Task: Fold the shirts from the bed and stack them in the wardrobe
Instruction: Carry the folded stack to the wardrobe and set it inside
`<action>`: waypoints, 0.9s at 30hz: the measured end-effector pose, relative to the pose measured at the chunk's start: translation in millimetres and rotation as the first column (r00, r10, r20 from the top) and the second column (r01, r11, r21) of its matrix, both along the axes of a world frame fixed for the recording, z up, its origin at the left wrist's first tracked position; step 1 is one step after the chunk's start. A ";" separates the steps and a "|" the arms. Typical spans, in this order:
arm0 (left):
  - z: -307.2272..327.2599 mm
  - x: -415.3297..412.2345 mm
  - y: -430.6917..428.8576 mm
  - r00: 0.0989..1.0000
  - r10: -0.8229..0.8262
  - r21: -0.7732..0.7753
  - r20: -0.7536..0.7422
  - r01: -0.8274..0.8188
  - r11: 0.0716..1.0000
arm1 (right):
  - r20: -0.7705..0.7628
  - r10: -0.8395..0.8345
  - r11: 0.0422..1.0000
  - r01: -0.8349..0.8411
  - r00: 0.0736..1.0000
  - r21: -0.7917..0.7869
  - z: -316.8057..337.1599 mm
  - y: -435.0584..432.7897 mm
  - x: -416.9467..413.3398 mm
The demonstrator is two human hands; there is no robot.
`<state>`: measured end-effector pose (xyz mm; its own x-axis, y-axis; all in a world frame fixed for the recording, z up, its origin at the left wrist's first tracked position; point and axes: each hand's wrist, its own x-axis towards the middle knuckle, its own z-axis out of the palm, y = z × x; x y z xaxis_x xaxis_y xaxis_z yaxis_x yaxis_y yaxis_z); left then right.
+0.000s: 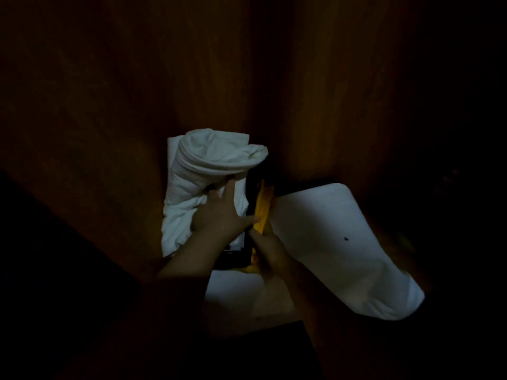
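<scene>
Inside a dark wooden wardrobe (115, 111), a crumpled white garment (208, 157) leans against the back. My left hand (219, 215) lies flat with fingers spread against it and against a dark folded item (251, 193) beside it. My right hand (270, 250) grips a yellow shirt (262, 209) standing on edge between the dark item and a large white folded shirt (329, 242) on the right. The yellow shirt is mostly hidden by my hands.
Brown wooden panels form the back and sides of the wardrobe. A dark edge (68, 242) runs diagonally at the lower left. Everything beyond the clothes is in deep shadow.
</scene>
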<state>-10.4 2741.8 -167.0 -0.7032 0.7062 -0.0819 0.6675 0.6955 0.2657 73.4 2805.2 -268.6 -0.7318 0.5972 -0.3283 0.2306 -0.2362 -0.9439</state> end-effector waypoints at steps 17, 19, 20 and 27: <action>18.0 -61.1 19.2 0.923 0.177 0.235 -0.342 -0.099 0.967 | -0.038 0.006 0.788 0.019 0.999 0.616 45.7 3.9 -16.7; 19.6 -71.3 22.2 0.949 0.147 0.255 -0.279 -0.075 0.964 | 0.064 0.030 0.703 -0.067 0.997 0.708 53.8 7.5 -23.9; 21.8 -78.3 23.7 0.961 0.134 0.271 -0.243 -0.065 0.960 | 0.107 0.027 0.675 -0.097 0.994 0.731 57.7 9.9 -28.3; -5.3 -102.4 20.7 0.985 0.054 0.221 -0.162 -0.017 0.975 | 0.045 0.047 0.848 -0.064 0.998 0.526 30.2 32.0 -34.7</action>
<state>-112.8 2762.6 -172.3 -0.7190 0.6681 0.1914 0.6908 0.6572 0.3015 38.7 2837.1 -238.4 -0.7637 0.6456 0.0022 0.2583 0.3087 -0.9154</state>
